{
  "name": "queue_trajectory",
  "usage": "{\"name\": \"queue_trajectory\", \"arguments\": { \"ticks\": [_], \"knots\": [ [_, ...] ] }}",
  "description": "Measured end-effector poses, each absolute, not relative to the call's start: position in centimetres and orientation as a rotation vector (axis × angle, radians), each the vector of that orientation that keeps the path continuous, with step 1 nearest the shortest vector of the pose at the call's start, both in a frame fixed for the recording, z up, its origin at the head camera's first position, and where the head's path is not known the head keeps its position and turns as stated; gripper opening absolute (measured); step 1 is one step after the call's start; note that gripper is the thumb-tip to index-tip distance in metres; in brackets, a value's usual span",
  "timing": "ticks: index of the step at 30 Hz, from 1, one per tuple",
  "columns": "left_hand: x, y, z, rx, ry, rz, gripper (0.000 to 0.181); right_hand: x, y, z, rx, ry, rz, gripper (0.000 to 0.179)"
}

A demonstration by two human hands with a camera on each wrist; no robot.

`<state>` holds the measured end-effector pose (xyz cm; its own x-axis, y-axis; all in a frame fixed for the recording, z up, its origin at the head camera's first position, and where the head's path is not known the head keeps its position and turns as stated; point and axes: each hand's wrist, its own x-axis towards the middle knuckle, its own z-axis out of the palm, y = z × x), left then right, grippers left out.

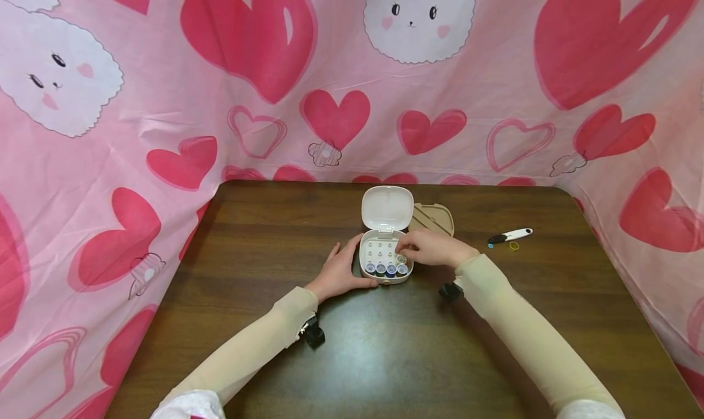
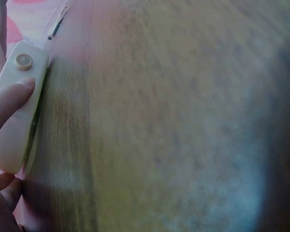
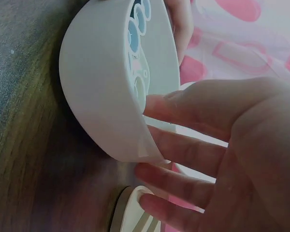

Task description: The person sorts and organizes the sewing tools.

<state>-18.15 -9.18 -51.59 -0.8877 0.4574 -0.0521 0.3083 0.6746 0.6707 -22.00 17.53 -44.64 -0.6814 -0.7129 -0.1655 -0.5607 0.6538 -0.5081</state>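
A small white box (image 1: 379,281) stands with its hinged lid (image 1: 387,208) raised. Rows of pegs fill its inside. Several blue and dark thread spools (image 1: 391,270) sit in the front row, and a pale spool (image 1: 401,259) sits behind them at the right. My left hand (image 1: 342,272) grips the box's left side, its thumb across the front near a round button (image 2: 23,62). Over the right rim, my right hand (image 1: 434,247) reaches in with thumb and forefinger beside the pale spool. The box wall (image 3: 94,82) hides those fingertips; whether they pinch anything is unclear.
A beige grooved tray or cover (image 1: 442,218) lies behind the box at its right. Farther right are a slim black-and-white tool (image 1: 511,236), a small blue ring (image 1: 491,245) and a yellow ring (image 1: 514,246). A pink heart-patterned cloth (image 1: 357,71) hangs around the table.
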Motion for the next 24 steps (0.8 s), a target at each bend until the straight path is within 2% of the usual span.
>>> {"name": "queue_trajectory", "arguments": {
  "ticks": [9, 24],
  "knots": [
    [-18.2, -9.1, -51.8, 0.631, 2.683, 1.007, 0.116, -22.1, 18.3, -44.8, -1.104, 2.556, -0.766, 0.016],
    [-18.1, -9.2, -51.6, 0.618, 2.676, 1.009, 0.116, -21.3, 20.2, -45.2, -1.033, 2.646, -0.987, 0.017]
  ]
}}
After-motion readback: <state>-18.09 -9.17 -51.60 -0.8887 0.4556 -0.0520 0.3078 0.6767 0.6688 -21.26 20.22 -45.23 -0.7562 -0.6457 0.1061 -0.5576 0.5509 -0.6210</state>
